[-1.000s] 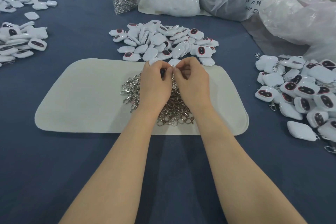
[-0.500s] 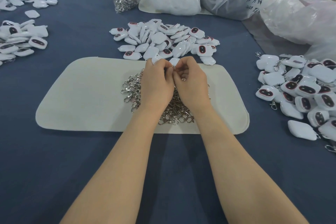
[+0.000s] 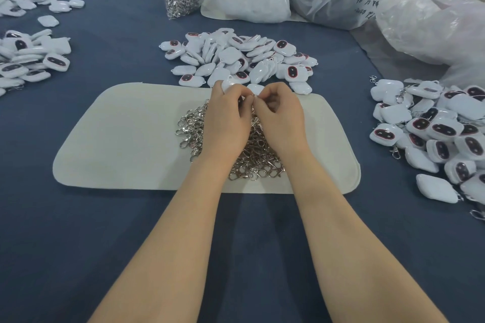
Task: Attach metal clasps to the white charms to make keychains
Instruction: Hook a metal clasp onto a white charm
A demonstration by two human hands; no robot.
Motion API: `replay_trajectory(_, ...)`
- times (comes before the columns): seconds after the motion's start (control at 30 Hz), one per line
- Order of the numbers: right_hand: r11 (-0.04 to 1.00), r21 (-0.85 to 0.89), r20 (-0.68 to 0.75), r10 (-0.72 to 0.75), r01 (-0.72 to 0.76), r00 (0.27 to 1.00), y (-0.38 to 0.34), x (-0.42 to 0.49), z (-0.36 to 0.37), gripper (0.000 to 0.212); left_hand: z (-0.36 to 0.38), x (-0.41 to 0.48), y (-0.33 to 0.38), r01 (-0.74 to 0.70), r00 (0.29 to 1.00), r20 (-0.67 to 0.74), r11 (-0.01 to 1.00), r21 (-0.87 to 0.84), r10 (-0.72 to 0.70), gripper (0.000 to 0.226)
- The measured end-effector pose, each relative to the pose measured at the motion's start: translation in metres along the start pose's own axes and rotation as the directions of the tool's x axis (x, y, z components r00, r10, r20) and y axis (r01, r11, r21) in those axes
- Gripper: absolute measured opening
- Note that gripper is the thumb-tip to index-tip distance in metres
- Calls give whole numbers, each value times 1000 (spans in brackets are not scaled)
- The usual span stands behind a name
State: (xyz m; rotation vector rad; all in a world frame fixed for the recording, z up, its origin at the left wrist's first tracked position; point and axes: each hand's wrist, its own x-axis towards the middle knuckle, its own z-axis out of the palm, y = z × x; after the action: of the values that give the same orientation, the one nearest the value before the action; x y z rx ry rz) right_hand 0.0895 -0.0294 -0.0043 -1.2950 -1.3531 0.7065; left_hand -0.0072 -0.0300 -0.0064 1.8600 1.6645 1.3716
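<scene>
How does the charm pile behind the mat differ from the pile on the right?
The centre pile shows bare charms with no clasps visible; the right pile has metal clasps hooked on several. The centre pile lies just beyond the mat; the right pile sits apart from the mat's right end. Both hold the same white charms with dark, red-rimmed ovals.
</scene>
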Motion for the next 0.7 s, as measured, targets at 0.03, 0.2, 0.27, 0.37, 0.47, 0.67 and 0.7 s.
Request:
replay_trajectory(0.03,998,45,-7,44,-43,999,0,0,0,21,0,0,-1,5,1000,-5,1000,-14,-6,12)
replay_trajectory(0.2,979,111,55,164,-169,985,1,3,-3,5,1,0,-3,21,1000,5,1000,-8,-21,11)
replay_trajectory(0.27,995,28,33,99,-100,995,2,2,-2,9,1,0,-3,12,1000,6,1000,14,-12,12)
replay_trajectory(0.37,992,-111,10,-67,68,998,2,0,2,12,1,0,-3,8,1000,20,998,64,-9,14)
replay_trajectory(0.47,974,-173,17,-145,145,989,2,-1,3,15,1,0,-2,6,1000,14,997,71,-7,16)
replay_trajectory(0.67,999,-9,-83,-43,42,996,-2,0,2,14,3,0,-2,37,999,-7,999,-19,-37,14)
replay_trajectory(0.7,1000,11,-94,-24,25,995,-2,0,1,14,3,0,-3,42,999,0,999,-29,-42,12)
